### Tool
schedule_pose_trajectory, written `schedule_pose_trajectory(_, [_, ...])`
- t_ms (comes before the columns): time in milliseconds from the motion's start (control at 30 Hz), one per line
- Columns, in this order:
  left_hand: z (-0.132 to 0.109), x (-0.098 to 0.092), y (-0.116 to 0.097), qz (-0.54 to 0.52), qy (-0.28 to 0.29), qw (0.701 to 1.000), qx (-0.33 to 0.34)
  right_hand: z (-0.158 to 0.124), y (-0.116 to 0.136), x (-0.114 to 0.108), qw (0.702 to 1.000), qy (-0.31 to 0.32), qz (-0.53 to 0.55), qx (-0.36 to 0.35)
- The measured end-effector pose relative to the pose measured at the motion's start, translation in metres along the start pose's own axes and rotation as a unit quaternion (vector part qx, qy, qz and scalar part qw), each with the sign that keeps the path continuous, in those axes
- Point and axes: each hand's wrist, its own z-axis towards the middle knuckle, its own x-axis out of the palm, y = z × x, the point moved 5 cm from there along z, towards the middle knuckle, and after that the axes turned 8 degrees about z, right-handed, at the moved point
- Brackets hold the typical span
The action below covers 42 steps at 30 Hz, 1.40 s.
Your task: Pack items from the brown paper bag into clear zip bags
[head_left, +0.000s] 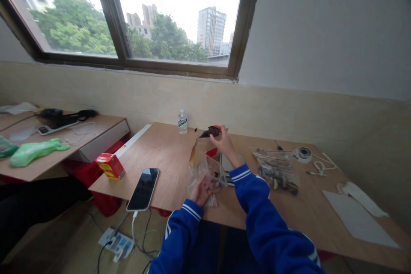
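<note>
My left hand point(201, 191) is closed on the lower edge of a clear plastic bag point(214, 167), which has a few dark and pale pieces in it. Beyond the bag, my right hand point(224, 139) pinches a dark brown, dried-looking piece point(213, 130) above an opened brown paper bag or box point(198, 150); I cannot tell which. More dark material shows at its mouth. A small red item point(211, 152) lies between it and the plastic bag. Partly behind my right wrist is a flat pale object point(236, 162).
Right of my arm lie clear bags of dark pieces point(279, 177), a white cable spool point(302, 154), a white sheet point(356, 218) and a cloth point(362, 199). Leftward are a phone point(143, 189) at the edge, a red box point(110, 165) and a bottle point(183, 121). A power strip point(116, 243) sits below.
</note>
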Motion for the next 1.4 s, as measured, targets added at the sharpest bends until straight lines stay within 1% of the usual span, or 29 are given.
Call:
schedule_pose_trajectory(100, [0.0,0.002,-0.001,0.006,0.008,1.0,-0.002,-0.003,0.006,0.002,0.998,0.049,-0.037,-0.025])
schedule_pose_trajectory(200, [-0.001,0.004,-0.002,0.007,0.015,1.0,0.0,-0.004,0.013,0.002,0.994,0.087,-0.04,-0.044])
schedule_pose_trajectory(367, [-0.003,0.007,-0.003,-0.002,0.018,1.0,-0.011,-0.008,0.016,-0.002,0.995,0.086,-0.04,-0.034])
schedule_pose_trajectory(600, [-0.002,0.006,-0.003,-0.013,0.007,1.0,-0.013,-0.008,0.017,-0.007,0.992,0.108,-0.055,-0.025])
schedule_pose_trajectory(800, [-0.001,0.003,-0.001,-0.015,0.008,1.0,-0.011,-0.011,0.019,-0.005,0.98,0.171,-0.082,-0.053])
schedule_pose_trajectory(867, [-0.001,0.003,-0.001,-0.015,0.01,1.0,-0.008,-0.01,0.018,-0.005,0.982,0.163,-0.084,-0.055])
schedule_pose_trajectory(1000, [-0.001,0.003,-0.001,-0.014,0.011,1.0,-0.005,-0.002,0.012,-0.006,0.994,0.094,-0.058,-0.024])
schedule_pose_trajectory(1133, [-0.002,0.003,-0.002,-0.014,0.017,1.0,-0.009,0.006,0.0,-0.004,0.997,0.068,0.016,0.045])
schedule_pose_trajectory(1267, [-0.001,0.002,-0.002,-0.011,0.018,1.0,-0.001,0.006,-0.013,-0.006,0.984,0.042,0.118,0.126])
schedule_pose_trajectory(1333, [0.0,0.002,-0.002,-0.007,0.02,1.0,-0.001,0.006,-0.012,-0.009,0.978,0.026,0.159,0.133])
schedule_pose_trajectory(1400, [0.0,0.001,-0.001,-0.003,0.022,1.0,0.0,0.008,-0.006,-0.013,0.976,0.008,0.189,0.11])
